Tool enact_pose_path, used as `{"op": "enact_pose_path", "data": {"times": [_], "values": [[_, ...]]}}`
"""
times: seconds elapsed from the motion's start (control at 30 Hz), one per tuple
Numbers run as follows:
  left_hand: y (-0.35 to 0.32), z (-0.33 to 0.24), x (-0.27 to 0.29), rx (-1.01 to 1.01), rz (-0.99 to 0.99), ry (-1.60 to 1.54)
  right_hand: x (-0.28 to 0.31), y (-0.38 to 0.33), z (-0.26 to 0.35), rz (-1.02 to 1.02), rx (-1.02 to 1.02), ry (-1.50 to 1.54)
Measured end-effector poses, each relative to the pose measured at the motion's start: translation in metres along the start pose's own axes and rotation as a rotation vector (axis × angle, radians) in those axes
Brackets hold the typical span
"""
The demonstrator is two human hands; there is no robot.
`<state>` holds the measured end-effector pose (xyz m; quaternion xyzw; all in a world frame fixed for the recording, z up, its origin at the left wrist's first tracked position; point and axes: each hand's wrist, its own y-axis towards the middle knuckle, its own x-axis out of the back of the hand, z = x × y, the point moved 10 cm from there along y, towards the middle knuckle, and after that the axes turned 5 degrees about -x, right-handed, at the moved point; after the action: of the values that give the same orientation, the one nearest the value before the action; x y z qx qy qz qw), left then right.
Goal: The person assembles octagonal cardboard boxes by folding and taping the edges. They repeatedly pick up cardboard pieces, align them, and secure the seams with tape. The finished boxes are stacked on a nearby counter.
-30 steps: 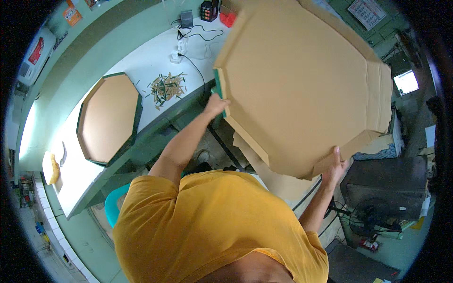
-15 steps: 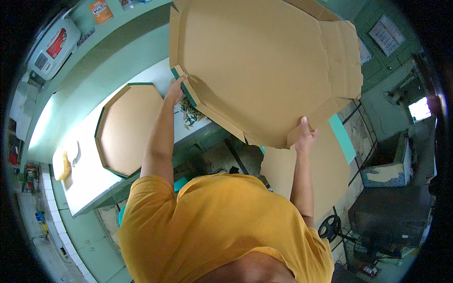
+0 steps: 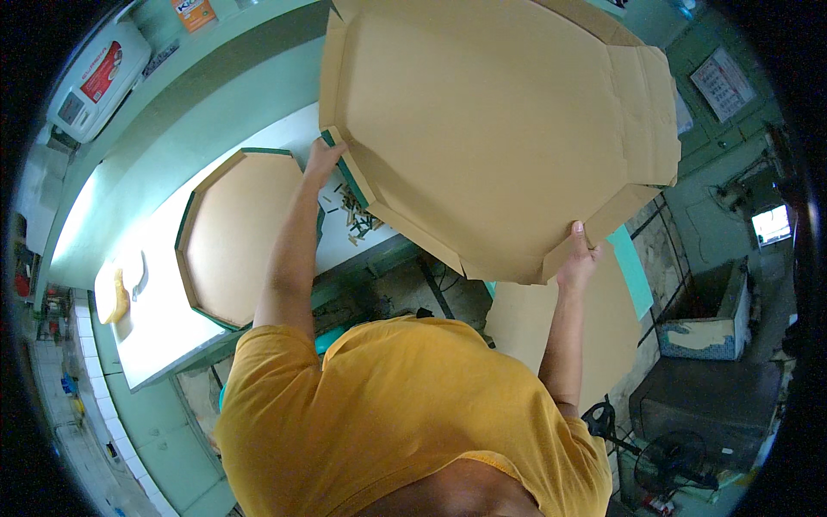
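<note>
I hold up a large octagonal cardboard pizza box [image 3: 474,129], plain brown inside with green on its outer edges. Its side walls are folded up, while the wide flap on the right lies outward. My left hand [image 3: 325,158] is closed on the green-edged wall at the box's left corner. At the near right corner, my right hand [image 3: 579,258] grips the edge with its thumb on top. A second octagonal box piece [image 3: 241,237], with green-edged raised walls, lies on the white table behind my left forearm. Small cardboard scraps [image 3: 357,215] are piled beside it.
On the left end of the white table [image 3: 164,345] sits a yellow object [image 3: 119,297]. A shelf above bears a white container [image 3: 99,82] and an orange carton [image 3: 194,12]. Flat cardboard [image 3: 521,323] lies right of me, near a fan [image 3: 676,461] and an open bin [image 3: 702,336].
The held box sits slightly farther right and lower in view, with both hands still on it. More of the scrap pile shows beside the left hand.
</note>
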<state>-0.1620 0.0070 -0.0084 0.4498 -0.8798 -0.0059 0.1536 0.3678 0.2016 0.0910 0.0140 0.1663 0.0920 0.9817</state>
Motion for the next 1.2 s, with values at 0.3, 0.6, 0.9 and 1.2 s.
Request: {"op": "enact_pose_path", "data": {"times": [0.3,0.6,0.9,1.2], "values": [[-0.005,0.009,-0.013,0.078,0.059,0.046,0.019,0.001,-0.022,-0.063,0.015,-0.005],[-0.002,0.055,-0.042,0.325,-0.018,-0.627,0.068,0.0,-0.07,-0.252,-0.198,-0.067],[0.021,0.061,-0.068,-0.116,0.116,0.704,0.231,-0.033,-0.072,-0.294,-0.284,-0.005],[-0.055,0.029,-0.123,-0.22,0.093,0.84,0.509,-0.238,-0.082,-0.729,-0.236,0.21]]}}
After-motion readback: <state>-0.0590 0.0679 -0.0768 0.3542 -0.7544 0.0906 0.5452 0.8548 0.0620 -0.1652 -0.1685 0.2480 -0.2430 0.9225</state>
